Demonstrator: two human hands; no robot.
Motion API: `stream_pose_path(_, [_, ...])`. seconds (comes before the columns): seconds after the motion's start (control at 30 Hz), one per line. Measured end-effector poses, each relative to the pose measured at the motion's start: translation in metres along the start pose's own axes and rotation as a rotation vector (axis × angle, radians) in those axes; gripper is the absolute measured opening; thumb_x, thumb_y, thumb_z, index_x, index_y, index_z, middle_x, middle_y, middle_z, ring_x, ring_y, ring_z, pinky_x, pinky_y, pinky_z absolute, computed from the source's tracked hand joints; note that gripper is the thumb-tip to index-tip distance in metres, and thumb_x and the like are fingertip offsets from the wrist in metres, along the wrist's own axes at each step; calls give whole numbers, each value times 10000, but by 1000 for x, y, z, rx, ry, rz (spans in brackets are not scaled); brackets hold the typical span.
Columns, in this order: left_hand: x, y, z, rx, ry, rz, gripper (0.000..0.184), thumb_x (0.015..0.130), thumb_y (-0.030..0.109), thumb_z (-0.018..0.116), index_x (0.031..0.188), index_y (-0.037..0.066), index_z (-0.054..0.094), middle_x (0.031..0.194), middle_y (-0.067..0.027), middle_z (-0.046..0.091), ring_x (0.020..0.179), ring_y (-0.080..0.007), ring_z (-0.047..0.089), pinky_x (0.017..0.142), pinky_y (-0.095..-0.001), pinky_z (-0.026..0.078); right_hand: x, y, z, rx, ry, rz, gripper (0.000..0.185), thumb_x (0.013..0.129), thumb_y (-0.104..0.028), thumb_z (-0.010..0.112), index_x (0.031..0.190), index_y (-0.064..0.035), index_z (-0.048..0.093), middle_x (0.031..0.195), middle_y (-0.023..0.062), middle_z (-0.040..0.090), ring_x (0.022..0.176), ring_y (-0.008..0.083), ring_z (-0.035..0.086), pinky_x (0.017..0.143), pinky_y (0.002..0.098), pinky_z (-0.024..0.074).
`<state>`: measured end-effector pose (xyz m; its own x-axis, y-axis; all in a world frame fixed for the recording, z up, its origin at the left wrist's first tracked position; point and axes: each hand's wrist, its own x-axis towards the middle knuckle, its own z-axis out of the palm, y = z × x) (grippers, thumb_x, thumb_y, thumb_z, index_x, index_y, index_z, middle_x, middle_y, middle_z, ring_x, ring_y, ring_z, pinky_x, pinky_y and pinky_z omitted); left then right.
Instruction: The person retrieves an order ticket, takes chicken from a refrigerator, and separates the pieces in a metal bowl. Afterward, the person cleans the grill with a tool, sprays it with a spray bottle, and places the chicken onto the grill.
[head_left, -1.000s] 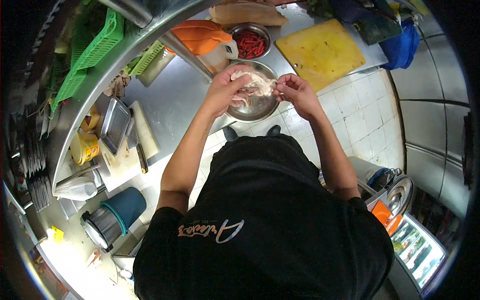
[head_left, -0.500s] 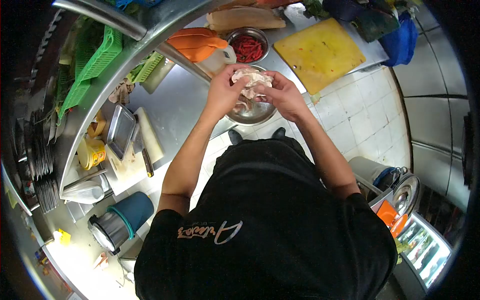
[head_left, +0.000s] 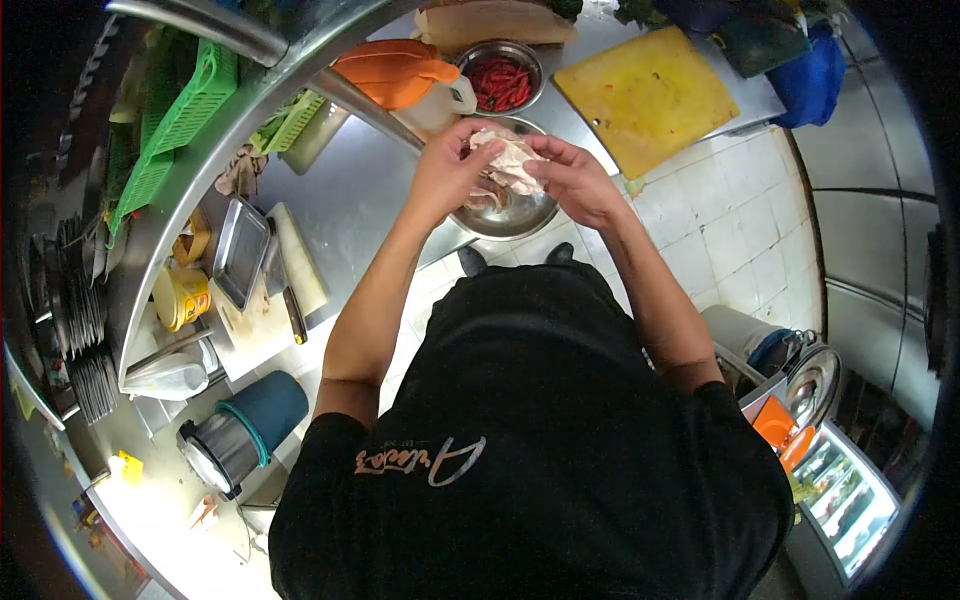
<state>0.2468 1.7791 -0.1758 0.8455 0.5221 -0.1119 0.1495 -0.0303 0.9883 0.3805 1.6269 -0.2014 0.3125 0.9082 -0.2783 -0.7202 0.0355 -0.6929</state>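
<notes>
A soft, pale pinkish-white piece of meat (head_left: 514,166), perhaps chicken, is held between both hands above a round metal bowl (head_left: 528,222). My left hand (head_left: 452,168) grips its left side, thumb on top and fingers curled behind. On the other side, my right hand (head_left: 578,182) pinches the right edge between thumb and fingers. A few brownish-pink bits lie inside the bowl, partly hidden by the hands. Just beyond stands a smaller metal bowl of red chillies (head_left: 499,84).
A yellow cutting board (head_left: 648,100) lies at the right of the steel counter (head_left: 345,215). Orange gloves (head_left: 395,72) rest behind my left hand. Further left are a knife (head_left: 294,314) on a white board, a metal tray (head_left: 241,255) and a yellow tub (head_left: 182,298).
My right hand has drawn slightly to the right and its fingers have shifted along the meat's edge. The meat now looks more stretched and slanted. The left hand keeps its hold.
</notes>
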Motion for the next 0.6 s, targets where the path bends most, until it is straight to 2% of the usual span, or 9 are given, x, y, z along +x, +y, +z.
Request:
stream_pose_path(0.2, [-3, -19, -12, -55, -24, -122, 275, 907, 211, 677, 1061, -13, 638, 940, -44, 675, 751, -71, 607, 653, -226, 492, 1, 27, -3, -328, -35, 54, 274, 912, -126, 668, 1144, 15, 633, 1049, 68, 682, 913, 94, 622, 844, 250, 483])
stream_pose_path(0.23, [-5, -25, -19, 45, -20, -159, 249, 896, 193, 674, 1040, -8, 645, 923, -56, 677, 750, -98, 616, 666, -252, 498, 0, 31, -4, -326, -21, 76, 307, 901, -160, 686, 1149, 15, 640, 1003, 79, 694, 898, 91, 614, 835, 260, 484])
stream_pose_path(0.3, [-13, -27, -28, 243, -14, -230, 198, 875, 156, 669, 997, 0, 658, 889, -78, 681, 749, -152, 634, 693, -305, 510, -1, 34, -9, -831, 1, 20, 334, 894, -181, 694, 1163, 10, 636, 1001, 110, 696, 867, 127, 632, 827, 278, 489])
stream_pose_path(0.33, [-17, -31, -28, 465, -37, -133, 196, 863, 144, 671, 1000, 5, 661, 901, -97, 676, 778, -196, 637, 714, -331, 510, -1, 35, -12, -1084, 12, -10, 348, 890, -191, 698, 1169, 7, 634, 1000, 125, 697, 851, 144, 641, 823, 287, 492])
stream_pose_path(0.37, [-21, -38, -29, 686, -59, -34, 197, 851, 133, 674, 1004, 10, 663, 913, -115, 671, 806, -241, 639, 736, -356, 510, -9, 27, 2, -1355, 75, -149, 340, 852, -172, 708, 1146, -13, 643, 1053, 165, 668, 906, 252, 635, 860, 348, 487])
stream_pose_path(0.4, [-27, -44, -29, 905, -80, 66, 200, 839, 121, 677, 1007, 14, 665, 925, -134, 667, 835, -285, 642, 758, -382, 509, -7, 31, -3, -1468, 106, -310, 334, 837, -162, 705, 1132, -17, 647, 1074, 167, 655, 939, 281, 614, 873, 367, 481])
stream_pose_path(0.47, [-36, -58, -24, 917, -11, 176, 199, 826, 107, 660, 1009, 29, 667, 964, -166, 639, 922, -354, 605, 832, -421, 483, 9, 39, -25, -1682, 170, -660, 321, 807, -140, 701, 1103, -24, 653, 1117, 172, 628, 1005, 339, 572, 899, 405, 468])
stream_pose_path(0.5, [-37, -58, -19, 922, 19, 232, 202, 819, 101, 652, 1010, 36, 668, 983, -182, 625, 965, -388, 587, 869, -441, 470, 16, 40, -30, -1625, 132, -679, 313, 764, -106, 691, 1069, -42, 655, 1141, 155, 608, 1090, 361, 514, 925, 443, 447])
stream_pose_path(0.6, [-31, -52, -9, 864, 69, 201, 188, 835, 111, 644, 1008, 47, 679, 1058, -170, 608, 1052, -374, 541, 928, -439, 435, 31, 48, -39, -1839, 47, -576, 319, 756, -99, 692, 1071, -63, 658, 1148, 142, 610, 1084, 352, 528, 935, 427, 446])
